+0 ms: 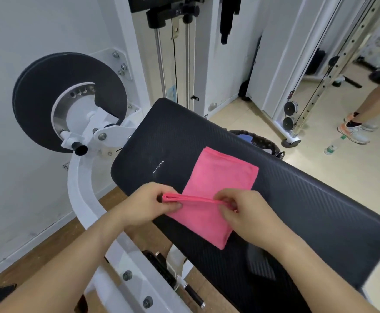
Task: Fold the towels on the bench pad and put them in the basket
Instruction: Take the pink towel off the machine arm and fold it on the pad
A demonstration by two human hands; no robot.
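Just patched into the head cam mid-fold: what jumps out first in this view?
The pink towel stands out brightest, lying mid-frame on the dark bench pad, with the left hand and right hand each pinching its raised near edge. To the left, a big black disc on the white machine frame draws the eye. Beyond the pad's far edge, the rim of a dark basket peeks out.

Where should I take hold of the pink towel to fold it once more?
Pinch its near edge at both ends, coming from your side of the bench pad, as the left hand and right hand do now. The pink towel lies flat, running away from you, with layers stacked at that edge, so pinching both ends should keep them aligned while folding toward the far end.
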